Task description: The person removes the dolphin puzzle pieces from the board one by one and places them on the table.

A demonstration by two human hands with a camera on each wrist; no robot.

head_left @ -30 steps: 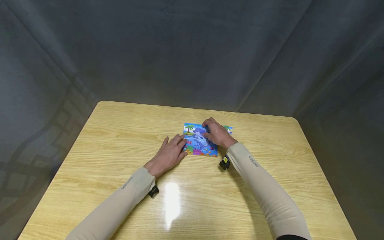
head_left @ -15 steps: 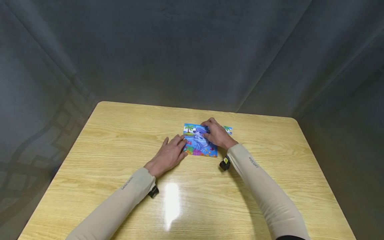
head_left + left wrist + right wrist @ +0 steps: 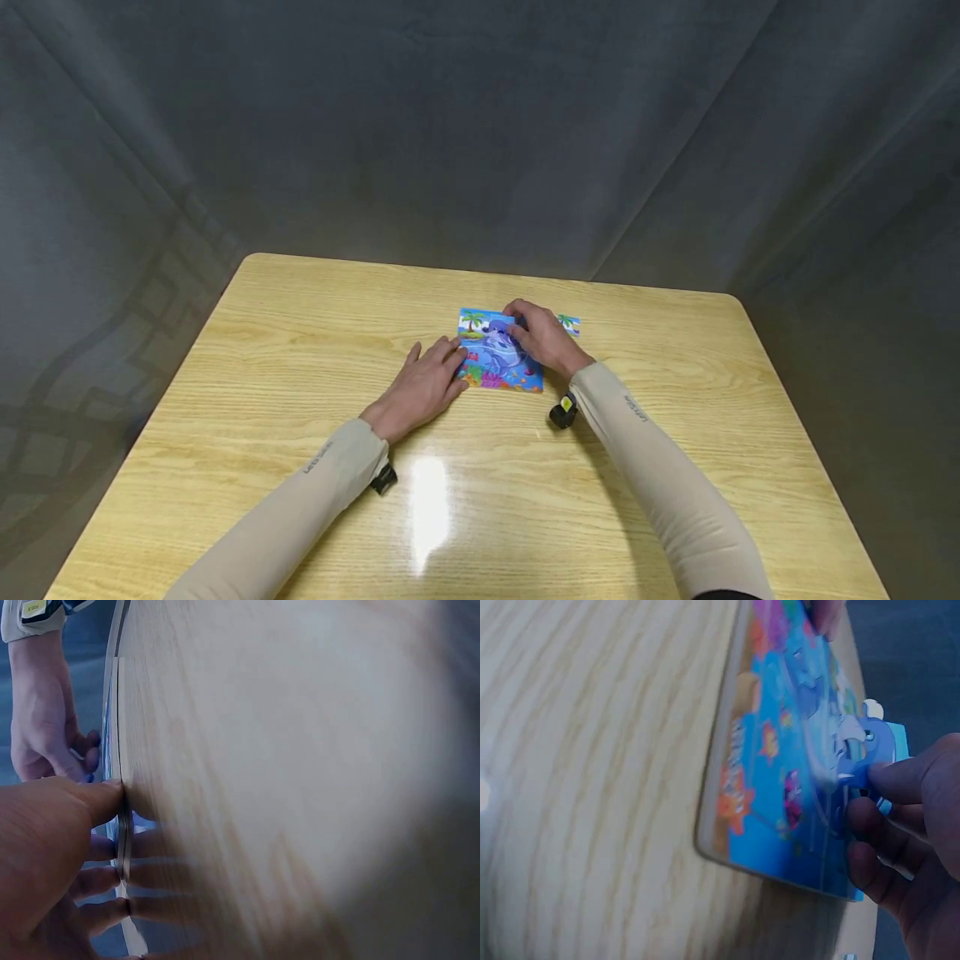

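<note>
A flat, bright sea-picture puzzle board point(image 3: 495, 379) lies on the table, with a dolphin, corals and a palm tree on it. My left hand point(image 3: 422, 387) rests at its left edge, fingers spread and fairly straight; in the left wrist view the thumb touches the board's side. Over the upper right of the board, my right hand point(image 3: 551, 337) pinches a blue puzzle piece point(image 3: 881, 742) bearing the dolphin's head. The right wrist view has this piece tilted up from the board, with thumb and fingertips on it. My right hand hides the board's upper right corner in the head view.
Another puzzle piece point(image 3: 570, 323) with a palm tree lies on the table, right of the board and beyond my right hand. The wooden table point(image 3: 315, 317) ends at a rounded far edge, behind which a dark grey curtain point(image 3: 480, 150) hangs.
My right hand has shifted slightly toward me, and the dolphin piece has tilted and moved a little under its fingers. The left hand and the board have stayed put.
</note>
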